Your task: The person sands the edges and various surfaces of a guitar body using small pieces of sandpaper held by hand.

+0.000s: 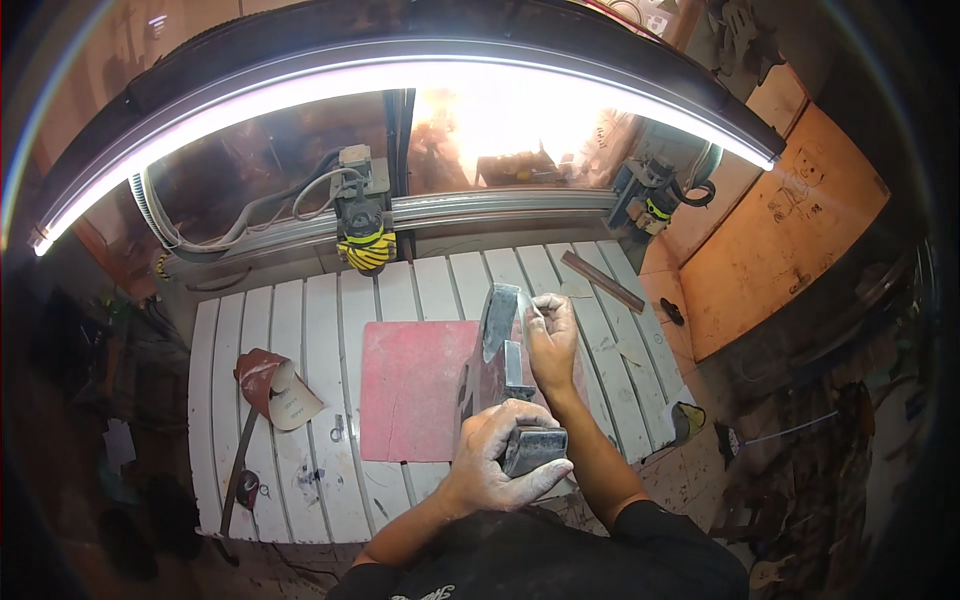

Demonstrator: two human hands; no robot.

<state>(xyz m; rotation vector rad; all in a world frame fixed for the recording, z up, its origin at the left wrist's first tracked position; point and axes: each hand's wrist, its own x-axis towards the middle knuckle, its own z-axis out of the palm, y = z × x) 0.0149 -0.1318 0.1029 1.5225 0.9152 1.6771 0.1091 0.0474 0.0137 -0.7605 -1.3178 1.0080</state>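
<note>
Closest thing is the black shirt [560, 560] along the bottom edge, then the left hand [487, 455], pale with dust and curled around the near end of a grey piece [499, 322], thumb on one side, fingers on the other. A bit further out, the right hand [553, 335] has its fingertips pinched together by the tall far arm of it, on something thin and pale, but can't tell what. The grey piece sits upright over a red board [415, 390] on the white slatted worktop [262, 330]; whether its underside touches the board is hidden. My guess: stiff, fairly light for its size, a bit slippery with all that dust, and its thin pale edges would probably chip if knocked. I'd grab it by the chunky near end like the left hand does, and not squeeze the far arm. Off left there's a curled brown sheet [290, 390], looks like sandpaper, and past the lot a machine head [363, 205] with a yellow-and-black striped cover [367, 253].
</note>
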